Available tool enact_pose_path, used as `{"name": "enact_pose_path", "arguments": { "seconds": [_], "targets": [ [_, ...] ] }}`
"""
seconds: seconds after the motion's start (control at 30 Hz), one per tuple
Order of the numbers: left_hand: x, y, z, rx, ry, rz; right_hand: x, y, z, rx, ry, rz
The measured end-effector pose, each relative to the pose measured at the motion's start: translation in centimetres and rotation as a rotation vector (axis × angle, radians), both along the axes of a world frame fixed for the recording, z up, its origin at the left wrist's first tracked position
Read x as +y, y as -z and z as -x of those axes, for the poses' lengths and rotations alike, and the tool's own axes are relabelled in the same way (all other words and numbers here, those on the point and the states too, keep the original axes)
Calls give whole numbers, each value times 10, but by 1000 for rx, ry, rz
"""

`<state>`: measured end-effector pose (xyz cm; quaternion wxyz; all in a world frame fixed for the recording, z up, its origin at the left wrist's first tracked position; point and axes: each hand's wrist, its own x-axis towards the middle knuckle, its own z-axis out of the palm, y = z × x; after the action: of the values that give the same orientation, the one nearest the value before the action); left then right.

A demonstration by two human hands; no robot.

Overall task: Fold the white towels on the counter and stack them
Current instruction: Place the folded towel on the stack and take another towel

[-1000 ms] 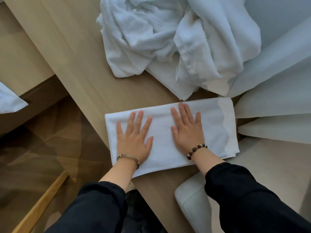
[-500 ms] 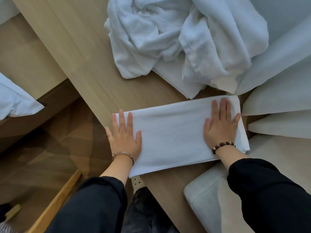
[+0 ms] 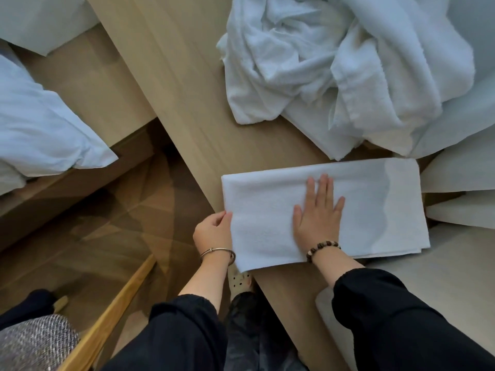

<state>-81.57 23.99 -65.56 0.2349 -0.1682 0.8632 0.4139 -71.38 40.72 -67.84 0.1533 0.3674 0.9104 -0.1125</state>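
A white towel point(image 3: 375, 210), folded into a long strip, lies across the near part of the wooden counter point(image 3: 187, 103). My right hand point(image 3: 317, 215) presses flat on the strip's middle, fingers straight. My left hand point(image 3: 214, 232) grips the towel's left end at the counter's edge, thumb on top and fingers curled under the cloth. A heap of crumpled white towels point(image 3: 334, 62) sits farther back on the counter.
White curtain folds point(image 3: 460, 178) hang to the right of the counter. A pale cushioned seat point(image 3: 442, 277) sits at the lower right. A bed with white linen point(image 3: 40, 129) is at the left, over a wooden floor point(image 3: 93, 250). A wooden rail point(image 3: 115, 314) runs diagonally below.
My right hand slid from the towel's right end back to its middle. My left hand left the towel's top and took hold of its left end. The camera view shifted left.
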Motion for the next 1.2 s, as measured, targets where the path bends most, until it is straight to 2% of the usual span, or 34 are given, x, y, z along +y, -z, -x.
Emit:
{"name": "enact_pose_path", "arguments": {
  "seconds": [0.07,0.2,0.27,0.37,0.5,0.6,0.77,0.93,1.07,1.2],
  "targets": [
    [2,3,4,31,72,99,0,0,0,-3,-7,-1],
    [6,-3,7,88,410,340,2,-7,2,-103,-22,30],
    [10,-16,9,191,499,389,6,-21,6,-142,-32,78],
    [25,-49,8,386,723,408,15,-59,11,-65,-27,106],
    [57,-104,13,430,1171,487,28,-123,14,54,-48,78],
    [82,-146,25,500,1369,491,45,-168,18,142,15,84],
    [139,-202,52,561,1352,406,81,-228,34,320,173,58],
    [188,-215,96,535,1343,321,110,-244,67,411,287,40],
    [214,-207,155,533,1464,327,146,-238,110,300,416,22],
    [236,-185,212,504,1560,421,182,-214,140,21,547,65]
  ]
}}
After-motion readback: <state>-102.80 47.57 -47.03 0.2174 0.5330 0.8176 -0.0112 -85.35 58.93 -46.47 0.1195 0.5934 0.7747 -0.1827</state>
